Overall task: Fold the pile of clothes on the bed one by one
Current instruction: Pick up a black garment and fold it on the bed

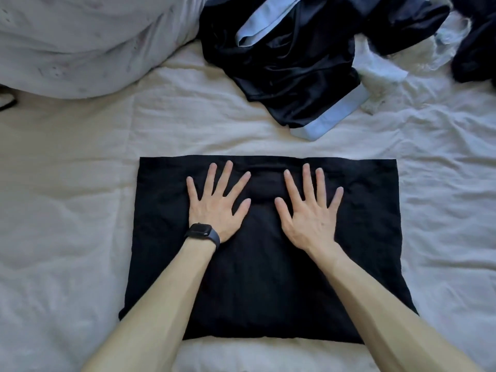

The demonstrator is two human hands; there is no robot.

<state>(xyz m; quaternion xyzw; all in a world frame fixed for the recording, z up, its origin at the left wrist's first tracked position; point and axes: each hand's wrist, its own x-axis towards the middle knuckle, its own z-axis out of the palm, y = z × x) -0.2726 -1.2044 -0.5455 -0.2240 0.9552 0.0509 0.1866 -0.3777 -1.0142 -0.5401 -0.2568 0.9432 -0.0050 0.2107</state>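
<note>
A matte black garment folded into a flat rectangle [268,277] lies in the middle of the wrinkled white cotton bed sheet [67,264]. The left hand [217,208] and right hand [308,213] press flat on its upper half, fingers straight and spread, gripping nothing. A black smartwatch [201,233] circles the left wrist. Beyond the top edge sits a crumpled glossy navy satin garment with pale blue trim [290,65]; bare sheet flanks both sides. A rumpled grey duvet [88,41] bulges far left.
</note>
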